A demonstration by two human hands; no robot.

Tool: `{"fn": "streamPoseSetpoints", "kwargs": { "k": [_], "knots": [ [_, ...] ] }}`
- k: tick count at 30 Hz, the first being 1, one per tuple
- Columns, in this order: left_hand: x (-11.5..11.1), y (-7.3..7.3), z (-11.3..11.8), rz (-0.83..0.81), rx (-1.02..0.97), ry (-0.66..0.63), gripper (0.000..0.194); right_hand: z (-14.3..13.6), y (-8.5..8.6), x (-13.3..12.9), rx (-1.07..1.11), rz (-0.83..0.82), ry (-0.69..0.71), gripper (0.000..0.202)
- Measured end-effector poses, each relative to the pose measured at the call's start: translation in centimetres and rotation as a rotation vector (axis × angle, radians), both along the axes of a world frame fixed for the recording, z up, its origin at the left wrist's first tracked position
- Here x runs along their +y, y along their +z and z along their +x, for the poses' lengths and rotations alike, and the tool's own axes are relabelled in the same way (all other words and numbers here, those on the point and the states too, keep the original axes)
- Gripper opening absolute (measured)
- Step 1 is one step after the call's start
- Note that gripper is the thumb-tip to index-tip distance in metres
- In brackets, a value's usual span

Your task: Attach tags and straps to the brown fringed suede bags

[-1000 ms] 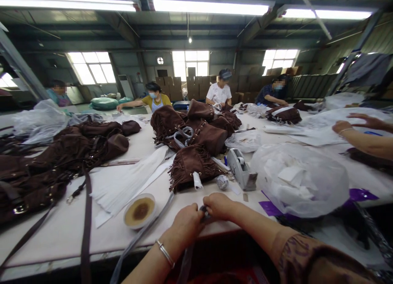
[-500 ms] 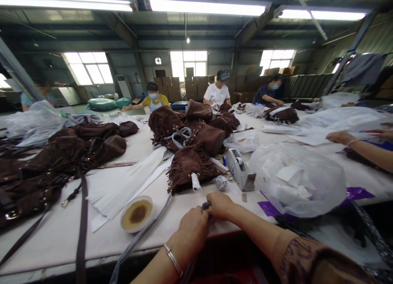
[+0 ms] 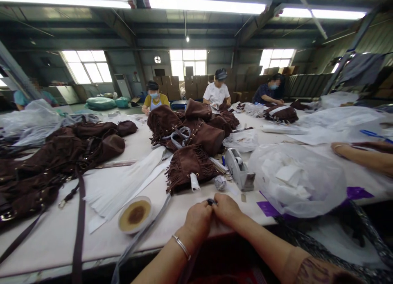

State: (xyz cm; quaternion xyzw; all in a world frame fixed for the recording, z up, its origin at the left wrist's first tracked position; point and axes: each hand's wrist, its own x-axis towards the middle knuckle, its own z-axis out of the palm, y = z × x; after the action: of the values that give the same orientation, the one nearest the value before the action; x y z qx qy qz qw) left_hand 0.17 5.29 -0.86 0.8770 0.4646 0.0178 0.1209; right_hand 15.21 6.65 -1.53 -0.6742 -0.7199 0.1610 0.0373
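Note:
My left hand [image 3: 199,220] and my right hand [image 3: 226,209] meet at the table's front edge, fingers curled around a dark strap [image 3: 211,201] wrapped in thin plastic. Only a small end of it shows above the fingers. A long plastic-wrapped strip [image 3: 144,230] runs from the fringed bag down over the edge, left of my left hand. The brown fringed bag [image 3: 192,165] lies just beyond my hands, with a white wrapped piece [image 3: 194,182] on its front. A crumpled paper ball [image 3: 220,182] and a grey tape dispenser [image 3: 239,169] sit to its right.
A bowl [image 3: 135,215] of brownish paste stands at the left beside white paper strips [image 3: 123,185]. Brown bags [image 3: 61,153] are heaped at the far left. A clear plastic bag [image 3: 297,179] bulges at the right. Another person's arm [image 3: 365,157] reaches in there; several people work across the table.
My hands have drawn closer together and shifted slightly right, still on the strap. At the right, the other person's arm has moved lower, and a blue tool now shows there.

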Motion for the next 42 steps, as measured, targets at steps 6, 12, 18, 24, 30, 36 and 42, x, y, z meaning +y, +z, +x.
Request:
{"fn": "streamPoseSetpoints", "kwargs": {
  "k": [6,12,18,24,30,36,42],
  "knots": [
    [0.1,1.3,-1.9,-0.025,0.108,-0.066,0.023,1.5,1.6,2.0,0.049,-0.043,0.246,0.013],
    [0.6,0.4,-0.7,-0.023,0.114,-0.077,0.028,1.0,0.9,0.9,0.038,-0.008,0.107,0.023],
    [-1.6,1.1,-0.2,0.012,0.063,-0.036,0.028,0.6,0.3,0.3,0.012,-0.007,0.05,0.021],
    [-0.8,1.7,-2.2,0.017,0.158,-0.179,0.023,2.2,1.6,1.7,0.083,-0.037,0.328,0.014],
    [-0.3,0.8,-1.0,0.02,0.114,-0.179,0.03,0.9,0.1,0.1,0.037,0.036,0.077,0.028],
    [-0.8,1.5,-1.0,0.004,0.116,-0.154,0.026,0.8,0.2,0.2,-0.007,0.038,0.114,0.019],
    [0.0,1.7,-2.4,-0.006,0.19,-0.201,0.027,2.3,1.5,1.6,0.009,0.023,0.386,0.016]
  ]
}}
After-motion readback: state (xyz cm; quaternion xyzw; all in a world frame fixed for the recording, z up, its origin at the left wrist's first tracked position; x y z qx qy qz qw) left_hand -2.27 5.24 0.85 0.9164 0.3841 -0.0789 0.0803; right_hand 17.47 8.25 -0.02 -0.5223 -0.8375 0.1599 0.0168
